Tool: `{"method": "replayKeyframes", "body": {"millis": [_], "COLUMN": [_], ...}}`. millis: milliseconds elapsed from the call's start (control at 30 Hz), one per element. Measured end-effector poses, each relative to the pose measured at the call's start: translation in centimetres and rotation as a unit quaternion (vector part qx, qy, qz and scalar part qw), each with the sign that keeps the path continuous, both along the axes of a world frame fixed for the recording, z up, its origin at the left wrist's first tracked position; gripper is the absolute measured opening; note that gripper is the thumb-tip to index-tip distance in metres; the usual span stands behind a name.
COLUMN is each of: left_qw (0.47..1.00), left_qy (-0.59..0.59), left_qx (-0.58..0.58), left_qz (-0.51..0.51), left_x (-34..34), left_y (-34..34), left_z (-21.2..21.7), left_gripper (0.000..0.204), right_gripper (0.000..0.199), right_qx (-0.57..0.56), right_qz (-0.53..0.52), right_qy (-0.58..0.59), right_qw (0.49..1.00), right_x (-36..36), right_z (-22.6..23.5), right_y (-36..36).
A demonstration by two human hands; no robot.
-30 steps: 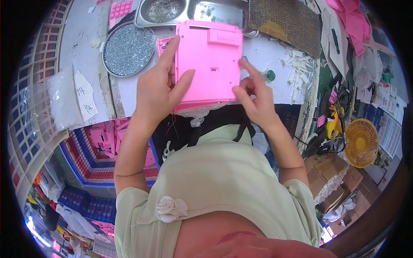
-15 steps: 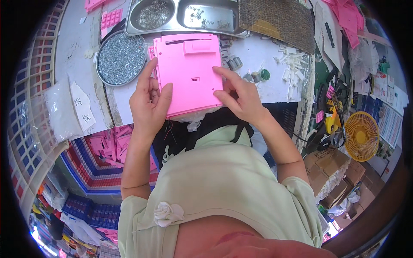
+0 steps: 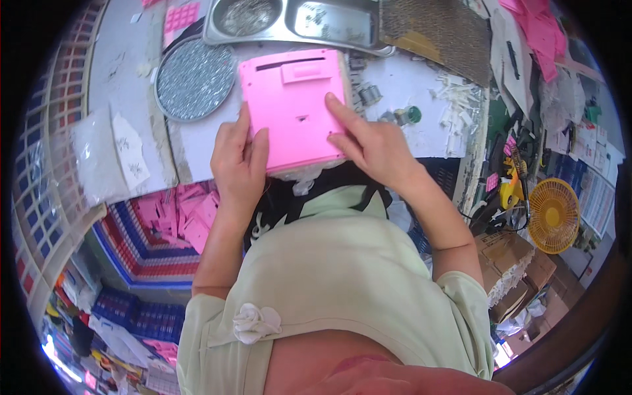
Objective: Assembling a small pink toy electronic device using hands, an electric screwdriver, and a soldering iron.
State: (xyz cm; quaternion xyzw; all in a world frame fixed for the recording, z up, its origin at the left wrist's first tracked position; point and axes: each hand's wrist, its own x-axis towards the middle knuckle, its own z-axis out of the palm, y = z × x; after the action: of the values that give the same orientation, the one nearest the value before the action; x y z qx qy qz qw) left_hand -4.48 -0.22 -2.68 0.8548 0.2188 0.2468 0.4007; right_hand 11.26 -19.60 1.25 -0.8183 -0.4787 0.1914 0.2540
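Pink plastic casing (image 3: 289,135) is at the near edge of the bench (image 3: 191,150), gripped along its sides by the fingers of the left hand (image 3: 236,158) and right hand (image 3: 383,153), apparently being steadied, so the next move calls for even pressure.

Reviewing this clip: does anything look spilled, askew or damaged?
Mainly the small white pieces: they lie in a loose jumble toward the right of the worktable, unlike the metal bits gathered in the round dish. The pink casing between the left hand and right hand shows no obvious damage.
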Motion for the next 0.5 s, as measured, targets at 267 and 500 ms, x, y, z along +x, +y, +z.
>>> {"method": "replayKeyframes", "body": {"millis": [267,500], "left_qw": [0.991,0.966], "left_qy": [0.059,0.122], "left_qx": [-0.12,0.224], "left_qz": [-0.005,0.047], "left_x": [-1.0,1.0], "left_y": [5.3,13.7], "left_z": [2.1,1.4], "left_gripper": [0.031,0.012], "right_gripper": [0.057,0.029], "right_qx": [0.002,0.149], "right_qz": [0.018,0.101], "right_qy": [0.009,-0.094], "right_qw": [1.0,0.979], "right_x": [2.0,4.9], "right_z": [1.7,6.0], "right_y": [0.3,10.6]}}
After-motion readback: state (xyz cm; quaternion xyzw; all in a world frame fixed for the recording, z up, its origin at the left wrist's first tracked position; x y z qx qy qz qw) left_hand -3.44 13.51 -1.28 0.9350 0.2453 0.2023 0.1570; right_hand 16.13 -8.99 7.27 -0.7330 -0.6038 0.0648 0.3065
